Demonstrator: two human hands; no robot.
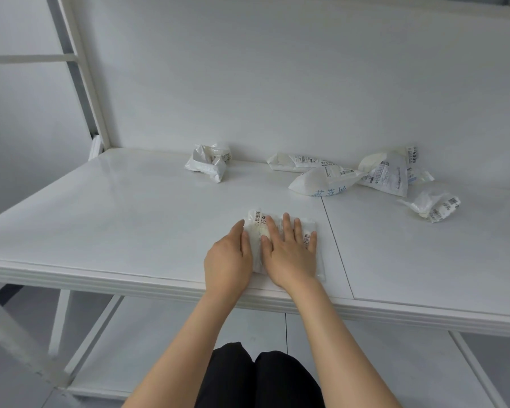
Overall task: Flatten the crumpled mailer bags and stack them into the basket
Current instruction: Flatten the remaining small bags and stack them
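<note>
Mailer bag [256, 223] lies flat near the front edge of the white surface [130, 216], under both hands. Right hand [289, 256] presses it with straight, spread fingers [287, 226]; left hand [228, 260] rests on its left edge, fingers straight and together. Crumpled bags [321, 182] lie well behind.

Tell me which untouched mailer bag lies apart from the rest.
The bag at back left, alone near the wall; the other untouched ones cluster at the right.
</note>
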